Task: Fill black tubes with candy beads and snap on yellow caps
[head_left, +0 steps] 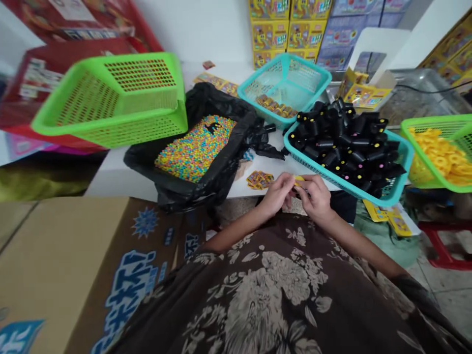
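Close together at the table's front edge, my left hand [280,191] and my right hand [315,195] both pinch a small yellow piece [299,179]. Its exact kind is partly hidden by my fingers. Just left of my hands lies a loose pile of small printed stickers [259,180]. Beyond my right hand stands a turquoise basket [348,183] heaped with black plastic tubes [341,140], several with yellow or pink dots on their ends. To the left, a container lined with a black bag [224,174] holds many tiny multicoloured candy beads [199,147].
A green basket [147,125] stands at the left, partly over the bead container. Behind sits another turquoise basket [254,88] with small yellow-brown rolls. At right, a green basket [435,169] holds yellow plastic pieces [442,152]. Stacked yellow boxes [271,34] and a cardboard carton [66,255] border the table.
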Available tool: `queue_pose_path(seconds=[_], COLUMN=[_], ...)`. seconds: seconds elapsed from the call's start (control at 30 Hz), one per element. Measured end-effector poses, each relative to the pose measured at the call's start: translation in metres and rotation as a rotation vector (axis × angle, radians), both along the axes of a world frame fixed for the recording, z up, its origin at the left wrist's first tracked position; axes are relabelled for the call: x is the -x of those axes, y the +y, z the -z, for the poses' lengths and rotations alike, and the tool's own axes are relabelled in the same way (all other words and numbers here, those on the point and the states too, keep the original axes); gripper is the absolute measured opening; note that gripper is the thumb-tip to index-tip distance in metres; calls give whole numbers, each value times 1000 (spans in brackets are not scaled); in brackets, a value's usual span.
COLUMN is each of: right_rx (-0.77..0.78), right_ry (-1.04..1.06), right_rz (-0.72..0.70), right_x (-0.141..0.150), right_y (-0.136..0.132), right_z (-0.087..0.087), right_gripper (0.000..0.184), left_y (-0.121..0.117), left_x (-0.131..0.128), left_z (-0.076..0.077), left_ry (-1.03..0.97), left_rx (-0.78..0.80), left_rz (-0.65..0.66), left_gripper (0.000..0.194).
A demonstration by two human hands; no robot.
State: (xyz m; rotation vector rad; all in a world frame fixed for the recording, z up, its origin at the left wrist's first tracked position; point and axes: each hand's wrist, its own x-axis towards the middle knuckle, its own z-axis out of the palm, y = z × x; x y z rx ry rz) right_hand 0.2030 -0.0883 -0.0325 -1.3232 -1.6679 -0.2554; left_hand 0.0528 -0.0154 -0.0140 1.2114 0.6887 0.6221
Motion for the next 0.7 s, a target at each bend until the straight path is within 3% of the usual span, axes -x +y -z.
queue_pose_path(seconds=[0.17, 0.3, 0.4, 0.5, 0.57, 0.7], right_rx=[143, 270, 225, 192, 283, 479], right_ry=[-218, -318, -339, -438, -570, -794], right_rz=[165, 253, 213, 276, 353, 252], right_x=[-5, -1, -6, -30, -53, -88], right_y=[34, 29, 8, -6, -5, 9], right_z=[20, 20, -5, -48, -75, -108], right_gripper=[19, 38, 44, 36, 32, 34], left_y=[27, 35, 39, 43, 45, 49], left_x=[9, 22, 29, 33, 34, 39], left_z=[4, 7, 11, 17, 20, 24], left_ry=[103, 152, 151, 148, 152, 181], left_rx=[-241, -431, -480, -553, -623, -737], left_rz=[-192, -290, -349, -413, -444, -479], left_gripper=[43, 41, 42, 41, 40, 41])
